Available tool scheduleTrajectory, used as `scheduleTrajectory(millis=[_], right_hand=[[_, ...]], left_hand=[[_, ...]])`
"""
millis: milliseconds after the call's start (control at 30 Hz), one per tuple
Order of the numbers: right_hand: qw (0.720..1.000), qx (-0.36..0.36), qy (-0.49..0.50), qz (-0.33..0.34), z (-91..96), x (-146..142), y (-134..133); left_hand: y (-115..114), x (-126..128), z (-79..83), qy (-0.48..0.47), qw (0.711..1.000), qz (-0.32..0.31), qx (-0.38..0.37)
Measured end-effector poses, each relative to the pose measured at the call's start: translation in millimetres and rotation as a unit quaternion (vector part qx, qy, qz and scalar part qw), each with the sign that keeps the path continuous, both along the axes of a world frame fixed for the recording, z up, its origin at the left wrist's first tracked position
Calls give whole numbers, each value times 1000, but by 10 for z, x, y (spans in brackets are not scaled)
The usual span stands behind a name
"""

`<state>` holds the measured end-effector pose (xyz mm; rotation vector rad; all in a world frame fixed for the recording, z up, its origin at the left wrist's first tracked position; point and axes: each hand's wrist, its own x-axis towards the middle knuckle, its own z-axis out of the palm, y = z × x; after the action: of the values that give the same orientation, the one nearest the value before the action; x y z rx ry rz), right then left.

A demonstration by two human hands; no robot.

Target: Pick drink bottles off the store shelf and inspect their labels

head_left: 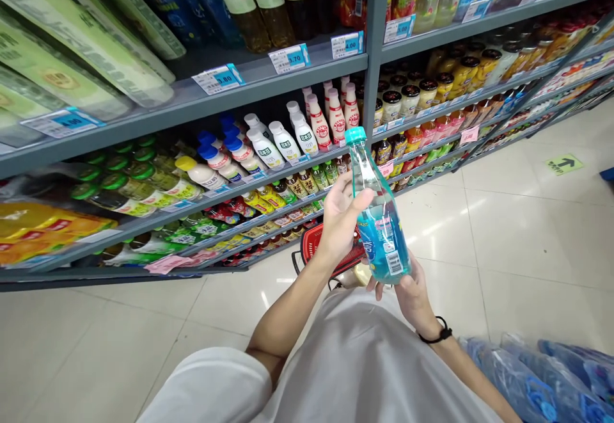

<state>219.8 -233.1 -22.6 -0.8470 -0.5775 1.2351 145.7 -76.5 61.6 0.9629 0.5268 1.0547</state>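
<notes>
A clear plastic drink bottle [381,218] with a teal cap and a blue label is held up in front of my body, tilted slightly, with its barcode facing me. My left hand [341,218] grips its upper side, the thumb lying across the front below the neck. Lower down, my right hand [411,288] supports the base, its fingers curled under and around the bottom edge. Part of the fingers of both hands is hidden behind the bottle. A black band [437,332] circles my right wrist.
A red shopping basket [314,244] stands on the tiled floor [441,231] behind my hands. Grey shelves [288,68] full of bottles and jars run along the left and front. Large water bottles [532,378] lie at the lower right. A green arrow sign [564,164] marks the floor.
</notes>
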Motion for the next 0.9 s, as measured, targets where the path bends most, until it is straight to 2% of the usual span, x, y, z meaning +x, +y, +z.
scheduleTrajectory(millis=[367, 433, 500, 633, 767, 900], right_hand=[[1000, -16, -24, 9, 19, -128, 109], [998, -15, -56, -22, -5, -152, 125], [988, -19, -126, -90, -36, -166, 140], [932, 15, -277, -235, -108, -174, 186], [878, 122, -381, -262, -195, -155, 227], [807, 182, -474, -301, -296, -55, 213]], left_hand=[[73, -215, -31, -20, 1000, 19, 10], [92, -274, -25, -15, 1000, 17, 17], [118, -328, -1, -13, 1000, 5, 16], [182, -407, 66, -35, 999, -24, -11], [237, -445, 90, -39, 998, -38, -32], [286, -461, 90, -46, 998, -39, -27]])
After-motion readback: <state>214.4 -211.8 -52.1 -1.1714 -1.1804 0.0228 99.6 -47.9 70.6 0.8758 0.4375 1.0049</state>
